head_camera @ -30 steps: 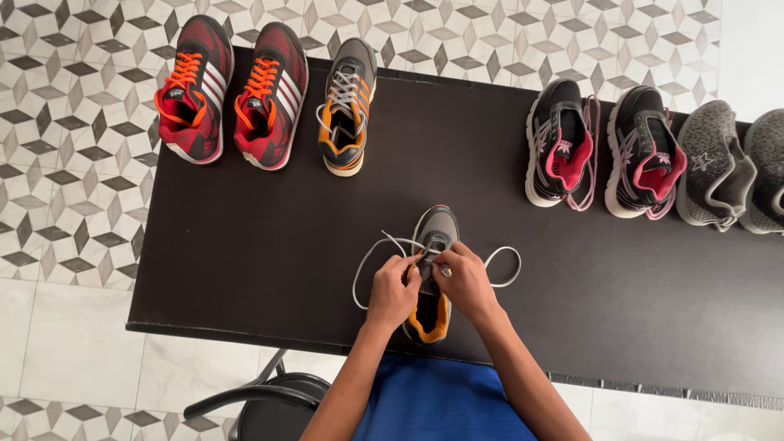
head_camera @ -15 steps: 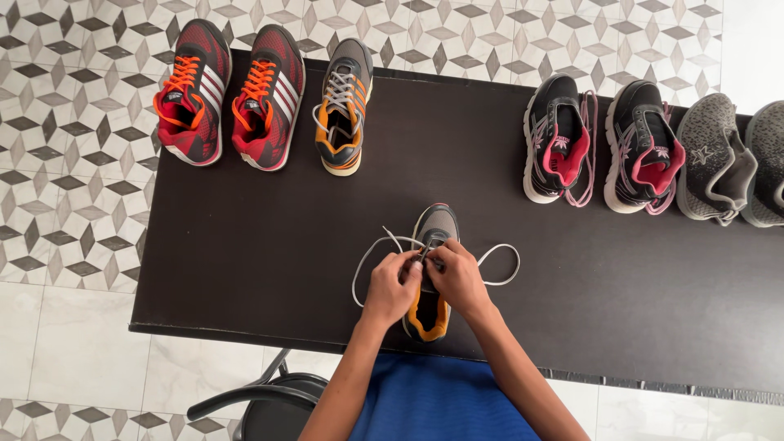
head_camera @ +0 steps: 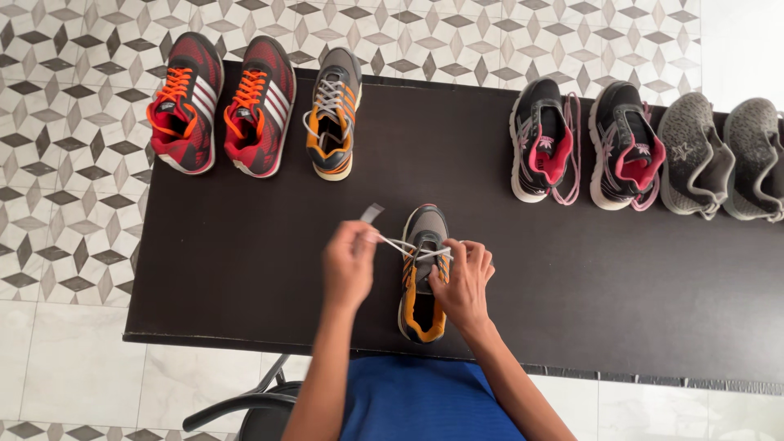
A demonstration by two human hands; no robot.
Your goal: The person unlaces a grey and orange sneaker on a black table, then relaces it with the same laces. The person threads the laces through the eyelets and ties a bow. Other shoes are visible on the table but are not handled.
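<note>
Right now I see both hands working on a grey and orange shoe (head_camera: 424, 278) that lies near the front edge of the dark tabletop (head_camera: 245, 245), roughly at its middle, toe pointing toward the far edge. My left hand (head_camera: 349, 263) is closed in a pinch around one end of the white lace (head_camera: 392, 243) and holds it out to the left of the shoe, the lace drawn taut from the eyelets to the fingers, with its flat tip sticking up past the knuckles. My right hand (head_camera: 465, 282) rests on the right side of the shoe, fingers curled and pressed at the lacing; it looks closed on the other part of the lace, though the grip itself is hidden under the fingers.

Along the far edge of the tabletop the other shoes stand in a row. At the far left corner sits a pair of red shoes with orange laces (head_camera: 220, 102), their toes reaching past the edge. Just beside them is the matching grey and orange shoe (head_camera: 333, 114). Well apart to the right comes a pair of black and pink shoes (head_camera: 584, 143), and then a pair of grey knit shoes (head_camera: 723, 155) at the far right corner.

Below the front edge I see a blue shirt (head_camera: 425, 404) and part of a black chair (head_camera: 245, 408).
</note>
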